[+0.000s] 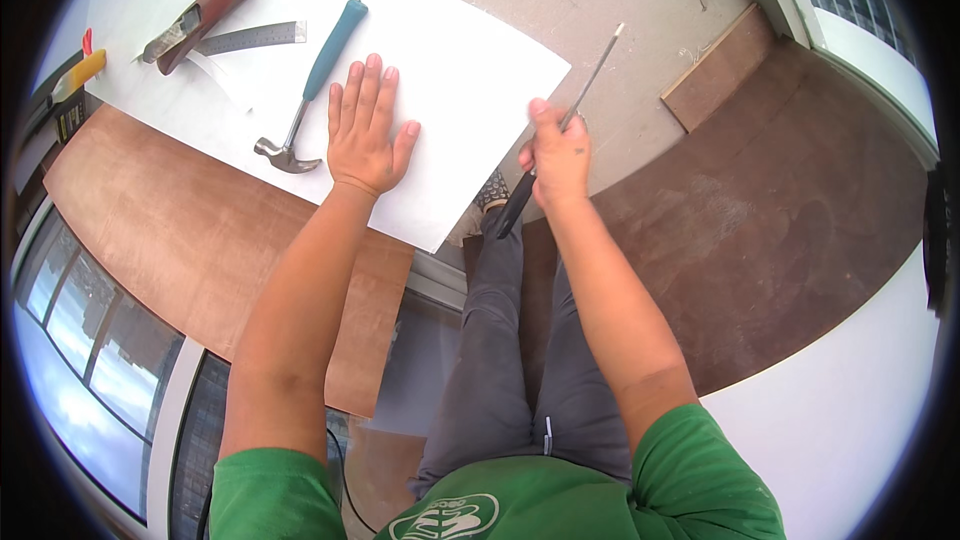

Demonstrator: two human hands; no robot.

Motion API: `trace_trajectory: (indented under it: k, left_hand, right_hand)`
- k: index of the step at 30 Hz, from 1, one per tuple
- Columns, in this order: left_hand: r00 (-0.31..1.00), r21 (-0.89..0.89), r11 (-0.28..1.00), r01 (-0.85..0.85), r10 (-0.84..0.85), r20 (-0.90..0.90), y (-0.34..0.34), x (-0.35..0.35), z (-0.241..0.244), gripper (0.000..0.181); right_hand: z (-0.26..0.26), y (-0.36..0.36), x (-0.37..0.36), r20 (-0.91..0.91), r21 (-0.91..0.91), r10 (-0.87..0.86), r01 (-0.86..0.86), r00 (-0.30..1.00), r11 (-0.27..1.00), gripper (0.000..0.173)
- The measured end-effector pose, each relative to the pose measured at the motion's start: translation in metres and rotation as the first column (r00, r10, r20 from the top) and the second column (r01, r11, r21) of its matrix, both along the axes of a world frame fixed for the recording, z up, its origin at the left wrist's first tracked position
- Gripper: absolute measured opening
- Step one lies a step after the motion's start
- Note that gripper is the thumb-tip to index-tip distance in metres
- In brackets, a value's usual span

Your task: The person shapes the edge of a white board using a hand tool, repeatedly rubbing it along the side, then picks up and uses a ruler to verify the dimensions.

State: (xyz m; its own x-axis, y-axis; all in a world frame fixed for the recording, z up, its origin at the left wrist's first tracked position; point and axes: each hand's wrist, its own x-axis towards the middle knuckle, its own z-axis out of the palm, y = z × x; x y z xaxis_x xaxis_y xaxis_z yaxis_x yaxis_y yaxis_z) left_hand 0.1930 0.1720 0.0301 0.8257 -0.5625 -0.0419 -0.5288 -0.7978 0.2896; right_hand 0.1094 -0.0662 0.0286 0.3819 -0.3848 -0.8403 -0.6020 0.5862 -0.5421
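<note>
My left hand [368,124] lies flat, fingers spread, on a white board [480,82]. Beside it rests a claw hammer [324,60] with a teal grip, its steel head towards me. My right hand [559,154] grips a slim metal hand tool [592,77] with a black handle, just off the board's right edge. Its shaft points away from me; whether it is a file or another tool, I cannot tell. Farther left on the board lie a wooden hand plane [214,7] and a steel ruler [255,38], partly under the plane. A thin white strip [217,73] curls beside them.
A yellow-handled tool [81,75] stands at the board's far left. Brown plywood [180,195] lies below the board, near a window [90,330]. To the right are a dark brown panel [750,217], a wood offcut [720,71] and a white panel [817,405]. A black cable [343,465] hangs low.
</note>
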Motion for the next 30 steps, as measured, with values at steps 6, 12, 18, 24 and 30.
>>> trace_trajectory:
  k: [6,12,18,24,30]
  left_hand:
    - [1.000,-0.008,1.000,-0.014,0.014,0.009,0.000,0.001,0.000,0.065]
    - [1.000,-0.026,1.000,-0.009,0.009,-0.007,0.000,0.001,0.002,0.063]
    - [1.000,-0.032,0.999,-0.021,0.020,-0.022,-0.002,0.002,0.003,0.063]
    - [0.998,-0.023,0.999,-0.029,0.028,-0.052,0.001,0.001,0.004,0.066]
    - [0.992,-0.003,0.999,-0.046,0.045,-0.114,0.002,0.003,0.002,0.068]
  right_hand:
    - [0.012,0.068,-0.070,-0.168,0.030,0.126,-0.123,0.978,0.992,0.051]
    - [0.033,0.106,-0.128,-0.305,0.183,0.085,-0.029,0.949,0.983,0.039]
    - [0.004,0.037,-0.117,-0.262,0.262,-0.034,0.105,0.965,0.959,0.022]
    - [0.013,-0.026,-0.067,-0.203,0.308,-0.072,0.133,0.977,0.942,0.034]
    - [0.019,-0.060,-0.053,-0.239,0.155,0.085,-0.048,0.967,0.987,0.040]
